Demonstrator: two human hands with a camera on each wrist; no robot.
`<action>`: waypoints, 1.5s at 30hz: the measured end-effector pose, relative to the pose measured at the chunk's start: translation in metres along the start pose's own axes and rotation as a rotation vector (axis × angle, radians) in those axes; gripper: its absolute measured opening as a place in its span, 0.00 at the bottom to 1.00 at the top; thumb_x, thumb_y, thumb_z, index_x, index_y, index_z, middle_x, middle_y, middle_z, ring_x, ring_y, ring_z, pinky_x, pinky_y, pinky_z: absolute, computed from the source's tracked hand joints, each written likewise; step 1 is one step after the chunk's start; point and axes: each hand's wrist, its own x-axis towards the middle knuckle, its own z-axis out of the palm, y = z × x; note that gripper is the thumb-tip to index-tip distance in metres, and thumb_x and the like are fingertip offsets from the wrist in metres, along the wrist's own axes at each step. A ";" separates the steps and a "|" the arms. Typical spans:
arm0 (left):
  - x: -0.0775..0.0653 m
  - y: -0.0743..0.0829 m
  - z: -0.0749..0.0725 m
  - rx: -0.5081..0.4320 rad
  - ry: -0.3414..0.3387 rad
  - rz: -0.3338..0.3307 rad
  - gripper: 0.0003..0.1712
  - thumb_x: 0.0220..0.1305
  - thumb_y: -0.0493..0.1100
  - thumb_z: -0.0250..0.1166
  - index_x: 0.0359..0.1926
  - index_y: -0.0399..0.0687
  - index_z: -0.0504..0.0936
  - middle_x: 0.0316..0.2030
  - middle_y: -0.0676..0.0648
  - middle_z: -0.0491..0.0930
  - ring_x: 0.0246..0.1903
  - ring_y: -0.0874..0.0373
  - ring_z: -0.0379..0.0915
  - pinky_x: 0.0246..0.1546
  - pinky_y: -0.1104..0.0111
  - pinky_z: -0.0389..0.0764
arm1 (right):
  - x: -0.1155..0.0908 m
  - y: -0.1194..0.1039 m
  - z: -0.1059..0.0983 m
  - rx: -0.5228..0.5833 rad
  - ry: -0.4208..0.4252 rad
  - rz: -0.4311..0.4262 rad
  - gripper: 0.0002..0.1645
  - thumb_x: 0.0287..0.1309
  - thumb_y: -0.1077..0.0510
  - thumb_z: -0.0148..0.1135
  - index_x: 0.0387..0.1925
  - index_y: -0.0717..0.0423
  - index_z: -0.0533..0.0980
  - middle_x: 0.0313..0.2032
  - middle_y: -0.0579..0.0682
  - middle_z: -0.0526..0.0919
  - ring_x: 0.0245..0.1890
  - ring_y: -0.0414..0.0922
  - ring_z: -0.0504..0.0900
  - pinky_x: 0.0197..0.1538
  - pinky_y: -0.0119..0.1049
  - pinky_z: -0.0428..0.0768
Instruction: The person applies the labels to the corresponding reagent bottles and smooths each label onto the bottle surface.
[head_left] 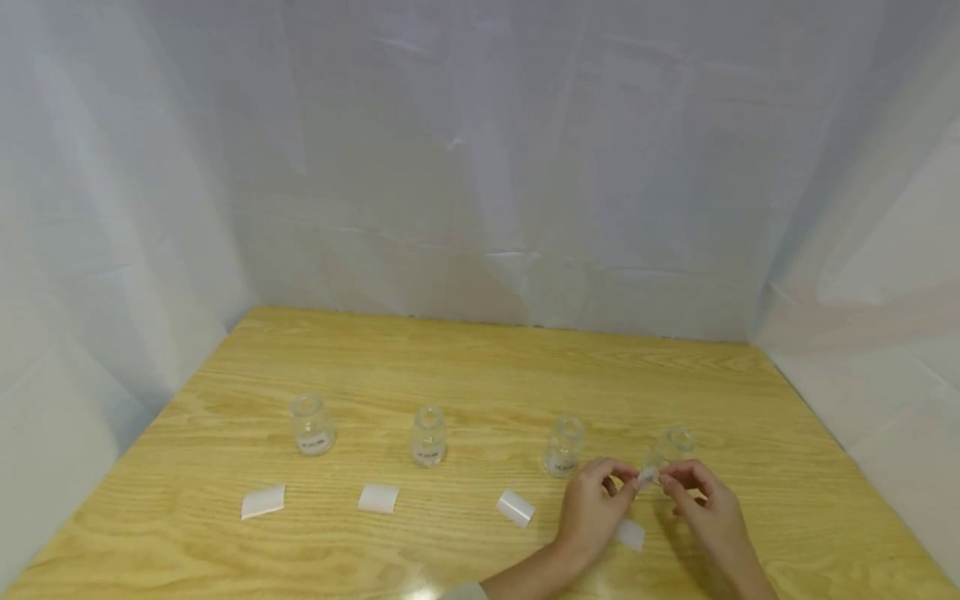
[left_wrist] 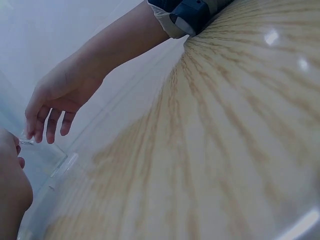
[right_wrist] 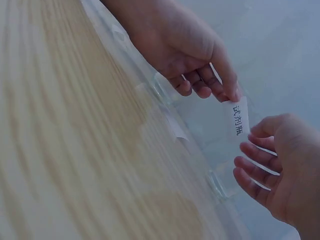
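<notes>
Both hands hold a small white label with three handwritten characters, stretched between them. In the head view, my left hand pinches its left end between thumb and forefinger. The right hand pinches the opposite end, its other fingers loosely bent. Right behind the label stands a clear glass bottle, its lower part mostly hidden by the label and fingers. On the table below, a white paper slip lies partly covered by the left hand.
Three more clear glass bottles, at left, middle and right, bear printed or written labels low on their sides. Curled white slips lie before them: one left, one central, one tilted. White sheeting surrounds the wooden table.
</notes>
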 end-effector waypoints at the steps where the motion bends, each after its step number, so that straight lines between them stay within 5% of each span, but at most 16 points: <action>1: 0.000 0.000 0.000 -0.031 -0.001 -0.010 0.04 0.54 0.35 0.67 0.32 0.45 0.83 0.28 0.58 0.77 0.22 0.74 0.65 0.20 0.81 0.70 | 0.001 0.001 0.000 -0.020 0.000 -0.001 0.06 0.61 0.64 0.57 0.38 0.63 0.75 0.32 0.48 0.79 0.30 0.35 0.75 0.25 0.34 0.79; 10: 0.002 0.001 0.001 -0.055 -0.020 0.012 0.04 0.54 0.33 0.67 0.32 0.43 0.82 0.28 0.55 0.78 0.23 0.74 0.66 0.22 0.81 0.71 | 0.004 0.000 -0.008 -0.160 -0.045 0.046 0.09 0.58 0.58 0.62 0.36 0.60 0.77 0.35 0.52 0.80 0.32 0.33 0.74 0.28 0.31 0.77; 19: 0.005 0.000 0.011 0.336 0.013 0.135 0.08 0.49 0.41 0.71 0.33 0.53 0.83 0.28 0.63 0.79 0.20 0.79 0.60 0.19 0.88 0.61 | 0.005 0.010 -0.021 -0.283 -0.018 -0.074 0.04 0.52 0.62 0.66 0.32 0.58 0.80 0.28 0.46 0.81 0.28 0.33 0.76 0.28 0.29 0.77; 25: 0.006 -0.001 0.024 0.454 0.070 0.220 0.08 0.48 0.44 0.72 0.31 0.55 0.83 0.28 0.64 0.79 0.24 0.77 0.64 0.23 0.89 0.60 | 0.006 0.019 -0.028 -0.291 0.031 -0.160 0.07 0.47 0.69 0.68 0.31 0.59 0.79 0.23 0.43 0.80 0.25 0.32 0.77 0.27 0.24 0.76; 34: 0.008 0.001 0.036 0.510 0.074 0.156 0.12 0.47 0.44 0.73 0.35 0.55 0.81 0.27 0.64 0.78 0.22 0.76 0.63 0.19 0.88 0.59 | 0.010 0.026 -0.034 -0.281 0.005 -0.050 0.05 0.53 0.61 0.65 0.31 0.59 0.78 0.29 0.48 0.81 0.31 0.29 0.74 0.31 0.26 0.77; 40: 0.008 0.001 0.039 0.514 0.059 0.083 0.25 0.46 0.43 0.73 0.47 0.54 0.76 0.29 0.64 0.79 0.20 0.75 0.61 0.17 0.86 0.58 | 0.009 0.029 -0.034 -0.256 -0.002 -0.072 0.06 0.54 0.62 0.65 0.34 0.59 0.76 0.38 0.54 0.79 0.35 0.27 0.73 0.32 0.31 0.79; 45: 0.010 0.001 0.042 0.519 0.037 0.050 0.29 0.46 0.42 0.73 0.52 0.53 0.75 0.29 0.64 0.79 0.21 0.75 0.62 0.16 0.86 0.59 | 0.010 0.036 -0.033 -0.168 0.002 -0.088 0.06 0.53 0.67 0.63 0.35 0.61 0.76 0.44 0.57 0.77 0.38 0.25 0.72 0.36 0.23 0.76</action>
